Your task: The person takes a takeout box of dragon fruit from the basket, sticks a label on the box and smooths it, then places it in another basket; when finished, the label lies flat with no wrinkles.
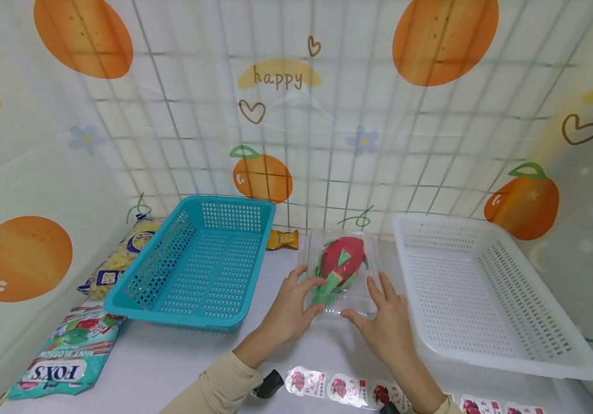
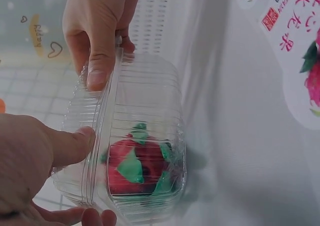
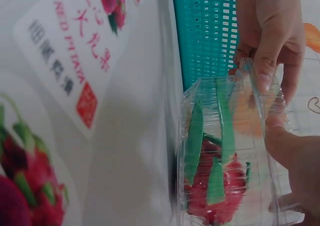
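Over on the far left, a FOX'S candy bag point(image 1: 65, 362) lies flat on the table point(image 1: 182, 356), with a yellowish snack bag point(image 1: 120, 259) tucked behind the teal basket point(image 1: 200, 264), which sits tilted up on one side, probably propped on that bag.

Moving to the middle, the left hand point(image 1: 291, 307) has its fingers curled over the near left corner of the clear clamshell box point(image 1: 345, 270), thumb pressing the lid; the wrist view shows that thumb on the ribbed rim. Looks like it's squeezing the lid down so it snaps. Inside sits a dragon fruit point(image 1: 341, 261), red with green scales, so the box stands on the table between the two baskets.

Next, the right hand point(image 1: 386, 325) pinches the near right corner the same way, which seems to keep the box from sliding.

Farther right is the white basket point(image 1: 488, 287), and a strip of dragon fruit stickers point(image 1: 348, 388) runs along the near edge.
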A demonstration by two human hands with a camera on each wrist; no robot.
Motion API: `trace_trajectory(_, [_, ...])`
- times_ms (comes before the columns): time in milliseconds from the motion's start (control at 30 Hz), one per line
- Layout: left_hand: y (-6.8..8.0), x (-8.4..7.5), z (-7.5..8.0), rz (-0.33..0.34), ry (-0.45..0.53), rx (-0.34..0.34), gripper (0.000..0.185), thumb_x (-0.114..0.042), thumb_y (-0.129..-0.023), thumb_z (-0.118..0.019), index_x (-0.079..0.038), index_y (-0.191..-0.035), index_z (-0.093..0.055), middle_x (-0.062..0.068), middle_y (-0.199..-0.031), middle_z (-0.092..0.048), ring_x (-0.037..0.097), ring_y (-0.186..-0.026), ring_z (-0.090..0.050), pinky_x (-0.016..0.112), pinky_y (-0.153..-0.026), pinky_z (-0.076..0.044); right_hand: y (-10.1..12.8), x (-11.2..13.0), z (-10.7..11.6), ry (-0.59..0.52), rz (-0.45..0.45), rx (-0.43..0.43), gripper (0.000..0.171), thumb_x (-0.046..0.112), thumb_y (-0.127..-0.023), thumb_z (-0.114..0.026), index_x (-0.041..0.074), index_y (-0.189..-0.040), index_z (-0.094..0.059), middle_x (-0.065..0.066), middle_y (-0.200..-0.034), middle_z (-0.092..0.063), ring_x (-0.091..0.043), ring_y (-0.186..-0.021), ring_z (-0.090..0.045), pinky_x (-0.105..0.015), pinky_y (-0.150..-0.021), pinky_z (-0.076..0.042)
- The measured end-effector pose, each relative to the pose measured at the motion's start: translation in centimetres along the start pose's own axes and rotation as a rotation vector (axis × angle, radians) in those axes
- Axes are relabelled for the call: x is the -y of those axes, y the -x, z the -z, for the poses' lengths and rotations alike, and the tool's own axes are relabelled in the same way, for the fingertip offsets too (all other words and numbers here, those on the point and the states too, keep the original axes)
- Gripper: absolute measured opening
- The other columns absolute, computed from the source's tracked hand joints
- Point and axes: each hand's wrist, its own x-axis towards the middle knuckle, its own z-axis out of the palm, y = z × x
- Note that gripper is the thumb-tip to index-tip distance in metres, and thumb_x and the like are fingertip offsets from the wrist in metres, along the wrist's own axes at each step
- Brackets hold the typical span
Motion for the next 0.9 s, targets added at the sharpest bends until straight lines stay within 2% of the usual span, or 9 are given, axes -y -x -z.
trace_trajectory(133, [-0.1, 0.3, -0.1, 0.014, 0.01, 0.008, 0.042, -0.012, -0.088, -0.08, -0.017, -0.128, -0.068, 0.022, -0.157, -0.039, 0.045, -0.143, -0.041, 0.061, -0.109, -0.045, 0.1, -0.1, -0.3, 0.006, -0.004, 0.004, 0.089, 0.036, -0.071, -0.093, -0.007, -0.14, -0.057, -0.033, -0.153, -0.044, -0.045, -0.095, -0.055, -0.054, -0.078, -0.055])
trace_trajectory(333, [-0.2, 0.8, -0.2, -0.001, 0.019, 0.002, 0.04, -0.01, -0.088, -0.079, -0.016, -0.127, -0.068, 0.022, -0.156, -0.039, 0.046, -0.141, -0.042, 0.062, -0.109, -0.045, 0.1, -0.1, -0.6, 0.026, 0.012, 0.003, 0.087, 0.038, -0.072, -0.092, -0.007, -0.139, -0.058, -0.034, -0.152, -0.044, -0.051, -0.095, -0.057, -0.058, -0.082, -0.055])
trace_trajectory(500, [-0.3, 1.1, -0.4, -0.008, 0.015, 0.002, 0.041, -0.01, -0.088, -0.079, -0.016, -0.127, -0.068, 0.022, -0.157, -0.038, 0.046, -0.141, -0.042, 0.061, -0.109, -0.044, 0.2, -0.2, -0.9, 0.031, 0.015, 0.014, 0.086, 0.037, -0.073, -0.091, -0.007, -0.14, -0.057, -0.034, -0.154, -0.041, -0.046, -0.093, -0.056, -0.056, -0.079, -0.056])
trace_trajectory(900, [-0.5, 1.8, -1.0, -0.014, 0.026, -0.012, 0.041, -0.01, -0.087, -0.08, -0.017, -0.126, -0.068, 0.021, -0.157, -0.037, 0.045, -0.141, -0.042, 0.061, -0.109, -0.045, 0.4, -0.7, -1.3, 0.038, 0.002, 0.047, 0.087, 0.037, -0.076, -0.09, -0.006, -0.143, -0.055, -0.034, -0.156, -0.038, -0.048, -0.094, -0.057, -0.058, -0.081, -0.055])
